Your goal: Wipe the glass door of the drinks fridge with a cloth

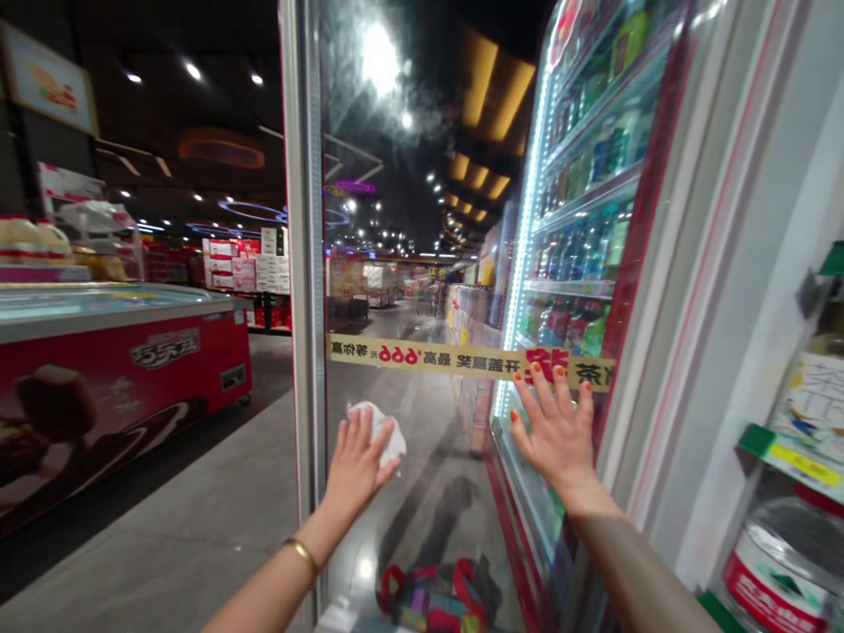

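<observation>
An open glass door (422, 492) with a pale metal frame stands in front of me. My left hand (358, 464) presses a crumpled white tissue (395, 445) against the lower left part of the glass, its fingers over the tissue. Higher up and to the right, my right hand (559, 432) lies on the glass with fingers spread and nothing in it. Its fingertips touch the lower edge of a yellow printed strip (454, 360), whose lettering reads reversed. A whitish smear (356, 97) shows on the upper glass around a bright light reflection.
Lit shelves of bottled drinks (580, 237) appear in the glass on the right. A red chest freezer (125, 378) stands to the left. At right is a shelf with a large clear jar (791, 563). A colourful bag (435, 598) shows low through the glass.
</observation>
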`<state>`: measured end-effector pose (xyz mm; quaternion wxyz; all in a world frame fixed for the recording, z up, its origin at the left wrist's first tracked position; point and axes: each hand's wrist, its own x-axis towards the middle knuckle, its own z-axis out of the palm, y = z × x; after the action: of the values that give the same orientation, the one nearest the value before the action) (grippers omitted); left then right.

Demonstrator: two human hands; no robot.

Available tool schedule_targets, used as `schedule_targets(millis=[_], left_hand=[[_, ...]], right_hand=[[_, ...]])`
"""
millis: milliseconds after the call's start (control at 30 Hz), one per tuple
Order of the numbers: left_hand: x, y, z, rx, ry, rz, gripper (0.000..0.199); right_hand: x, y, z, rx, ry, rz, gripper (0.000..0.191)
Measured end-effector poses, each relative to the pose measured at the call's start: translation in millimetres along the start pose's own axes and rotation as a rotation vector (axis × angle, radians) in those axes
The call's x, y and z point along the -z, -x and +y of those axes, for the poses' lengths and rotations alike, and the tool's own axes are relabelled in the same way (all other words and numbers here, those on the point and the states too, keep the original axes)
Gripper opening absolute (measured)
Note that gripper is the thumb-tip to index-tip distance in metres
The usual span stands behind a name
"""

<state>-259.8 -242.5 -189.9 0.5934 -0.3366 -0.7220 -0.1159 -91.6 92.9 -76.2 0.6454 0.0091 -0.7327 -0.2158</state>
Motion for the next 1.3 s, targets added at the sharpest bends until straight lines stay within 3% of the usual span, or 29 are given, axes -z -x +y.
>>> schedule_targets(millis=[67, 133, 200, 267, 333, 400, 467, 533, 600, 667, 733, 800, 900, 1000, 1100, 1167, 1233, 1300], left_hand=[[3.9, -26.9, -15.5, 0.241, -0.014, -0.006, 0.087], [1.3, -47.0, -3.1, 0.325, -0.001, -0.004, 0.093], [-5.2, -54.4, 23.7, 0.172, 0.017, -0.017, 0.094], [-9.4, -53.4, 42.3, -0.143, 0.038, -0.052, 0.089], [-6.6, -56.2, 38.4, -0.334, 0.05, -0.068, 0.081], [2.7, -73.0, 16.3, -0.215, 0.04, -0.056, 0.077], [13.6, -104.2, -5.0, 0.064, 0.043, -0.001, 0.079], [20.6, -139.9, -7.3, 0.24, 0.077, 0.077, 0.082], [20.7, -168.9, 13.4, 0.214, 0.129, 0.113, 0.089], [15.1, -186.1, 45.8, 0.074, 0.199, 0.085, 0.098], [9.3, -192.5, 72.1, -0.04, 0.283, 0.049, 0.104], [10.1, -190.6, 79.0, -0.082, 0.35, 0.044, 0.106], [30.0, -177.8, 46.2, -0.14, 0.47, 0.018, 0.111], [63.3, -160.1, -19.3, -0.12, 0.529, -0.022, 0.103], [91.9, -151.0, -82.5, 0.027, 0.37, 0.164, 0.097], [100.5, -153.9, -111.1, 0.179, 0.282, 0.265, 0.103], [99.4, -159.9, -127.2, 0.273, 0.255, 0.263, 0.108], [92.9, -163.5, -133.2, 0.265, 0.226, 0.244, 0.105]], right_hand=[[-0.4, 0.1, -0.8, -0.011, -0.012, 0.018, 0.087], [-0.5, -0.4, -2.0, -0.018, -0.029, 0.034, 0.087], [-0.9, -1.0, -3.0, -0.023, -0.04, 0.04, 0.087], [-1.7, -0.9, -3.2, -0.026, -0.034, 0.033, 0.088], [-2.7, 0.6, -2.5, -0.038, -0.024, 0.014, 0.089], [-3.0, 2.9, -1.5, -0.053, -0.029, -0.01, 0.091], [-1.3, 4.2, -2.3, -0.073, -0.052, -0.019, 0.091], [3.4, 1.2, -8.0, -0.114, -0.084, -0.028, 0.088], [10.0, -9.4, -22.2, -0.183, -0.139, -0.045, 0.083], [15.6, -28.1, -46.0, -0.187, -0.255, -0.059, 0.079], [16.3, -51.2, -75.2, -0.063, -0.423, -0.075, 0.077], [9.9, -71.6, -100.4, 0.072, -0.551, -0.129, 0.079], [-8.0, -85.7, -107.5, 0.052, -0.529, -0.22, 0.09], [-18.8, -89.8, -69.2, -0.135, -0.339, -0.191, 0.098], [-17.4, -109.3, -25.6, -0.451, -0.152, -0.025, 0.094], [-15.7, -129.0, -23.5, -0.572, -0.105, 0.059, 0.092], [-16.2, -143.5, -47.0, -0.449, -0.146, 0.03, 0.092], [-17.2, -148.3, -77.2, -0.142, -0.23, -0.085, 0.09]])
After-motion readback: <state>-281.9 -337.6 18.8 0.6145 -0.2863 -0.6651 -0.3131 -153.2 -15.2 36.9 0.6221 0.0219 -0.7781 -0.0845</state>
